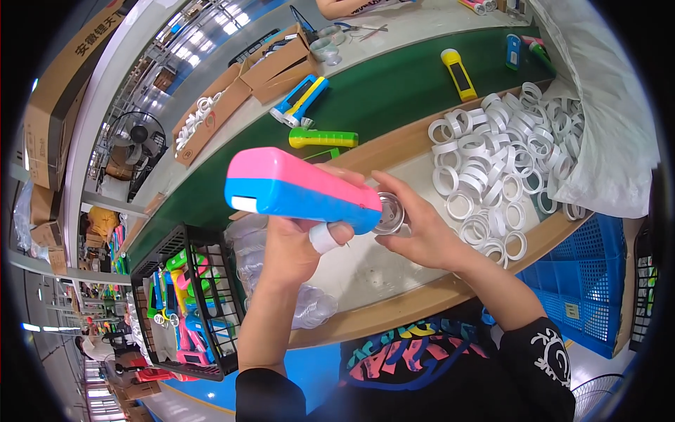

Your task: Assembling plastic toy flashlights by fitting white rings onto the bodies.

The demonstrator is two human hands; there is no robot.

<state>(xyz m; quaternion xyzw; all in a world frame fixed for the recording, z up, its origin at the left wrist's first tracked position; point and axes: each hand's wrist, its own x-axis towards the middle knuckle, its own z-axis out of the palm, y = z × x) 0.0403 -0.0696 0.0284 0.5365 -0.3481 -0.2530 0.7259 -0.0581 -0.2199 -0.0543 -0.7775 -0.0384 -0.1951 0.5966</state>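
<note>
Above the near edge of the worktop (394,302), a pink and blue flashlight body (299,191) is held lying almost level, with its open head end pointing to the person's right. The left hand (295,246) is closed around it from below; the fingers are wrapped on the casing, and one of them is covered with white tape. At the head end a shiny reflector cup (389,213) is being set in. It is pinched lightly by the fingers of the right hand (422,228), thumb on one side and two fingers on the other.

The cup seems to be already seated in the opening, or nearly so; how deep it sits cannot be told. No white ring is yet seen on this head, so it is judged that the front of the flashlight is not closed.

Toward the far right corner of the worktop a large heap of white plastic rings (499,169) is lying, still unused, well apart from the hands. A clear bag of clear lenses (309,302) is lying at the near left edge. Beside the left edge, a black crate (204,309) is filled with coloured flashlight bodies. On the green belt (394,91) behind, a few flashlights are lying, so much work appears to remain.
</note>
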